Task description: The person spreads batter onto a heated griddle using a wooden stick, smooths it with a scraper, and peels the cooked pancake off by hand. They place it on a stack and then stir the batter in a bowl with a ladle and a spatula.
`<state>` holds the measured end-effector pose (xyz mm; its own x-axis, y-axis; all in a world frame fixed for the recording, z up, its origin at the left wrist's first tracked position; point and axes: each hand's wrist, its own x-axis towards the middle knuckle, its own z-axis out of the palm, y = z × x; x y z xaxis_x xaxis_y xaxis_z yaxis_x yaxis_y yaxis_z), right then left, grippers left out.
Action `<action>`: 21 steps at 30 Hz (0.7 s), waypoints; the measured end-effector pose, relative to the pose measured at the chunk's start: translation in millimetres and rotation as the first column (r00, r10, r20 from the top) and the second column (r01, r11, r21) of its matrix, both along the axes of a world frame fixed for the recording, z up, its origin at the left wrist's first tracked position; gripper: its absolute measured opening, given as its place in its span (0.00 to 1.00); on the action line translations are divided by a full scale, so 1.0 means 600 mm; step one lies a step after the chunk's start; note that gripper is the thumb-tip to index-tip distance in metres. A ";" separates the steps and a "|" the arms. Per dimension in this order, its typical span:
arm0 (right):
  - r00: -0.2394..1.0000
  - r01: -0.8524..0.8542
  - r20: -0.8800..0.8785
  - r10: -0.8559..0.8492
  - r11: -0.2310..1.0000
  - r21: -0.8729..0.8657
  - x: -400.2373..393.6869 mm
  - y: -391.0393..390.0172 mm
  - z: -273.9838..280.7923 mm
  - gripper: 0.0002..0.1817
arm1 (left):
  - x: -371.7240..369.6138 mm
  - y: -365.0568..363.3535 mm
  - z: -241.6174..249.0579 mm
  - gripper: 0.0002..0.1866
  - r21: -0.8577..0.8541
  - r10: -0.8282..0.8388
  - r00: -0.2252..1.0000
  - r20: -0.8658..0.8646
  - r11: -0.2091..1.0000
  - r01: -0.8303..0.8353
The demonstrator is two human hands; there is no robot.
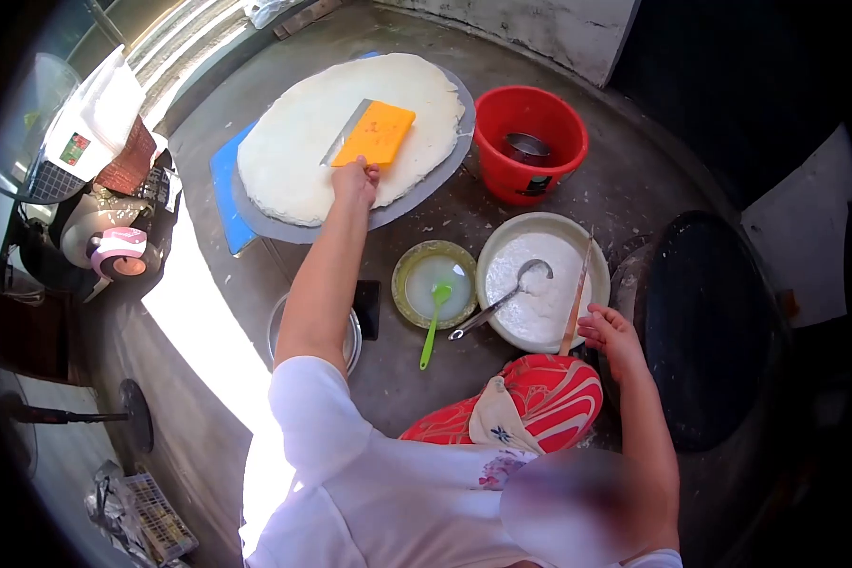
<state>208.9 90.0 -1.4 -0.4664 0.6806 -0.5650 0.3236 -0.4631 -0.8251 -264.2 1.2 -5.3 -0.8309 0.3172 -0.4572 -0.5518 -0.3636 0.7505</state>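
Observation:
My left hand (355,182) is closed on the edge of an orange scraper (379,134) with a grey metal blade. The scraper lies over a large round stack of pale, thin flatbread sheets (284,142) on a grey round board (298,232). My right hand (612,339) hangs beside a wide bowl of white batter (549,308), its fingers loosely bent and apart, holding nothing visible. A thin wooden spatula (575,308) leans across the bowl's right side, close to my fingertips. A metal ladle (506,301) rests in the batter with its handle over the rim.
A green-yellow bowl (402,308) holds cloudy liquid and a green spoon (435,322). Behind stands a red bucket (530,185) with a metal bowl inside. A black round griddle (715,331) is at right. A dark flat rectangle (366,310) lies near my left arm.

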 end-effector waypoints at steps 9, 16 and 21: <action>0.972 0.205 0.155 -0.177 0.960 -0.191 0.170 -0.040 -0.152 0.12 | 0.000 -0.105 0.007 0.30 -0.906 -0.668 0.687 -0.285 -0.046 -0.420; 0.962 0.259 0.149 -0.228 0.936 -0.239 0.169 -0.077 -0.212 0.11 | 0.015 -0.123 0.020 0.50 -0.881 -0.765 0.644 -0.023 -0.289 -0.375; 0.962 0.200 0.217 -0.168 0.971 -0.132 0.150 -0.071 -0.236 0.14 | 0.001 -0.137 0.014 0.50 -0.902 -0.774 0.633 -0.021 -0.258 -0.345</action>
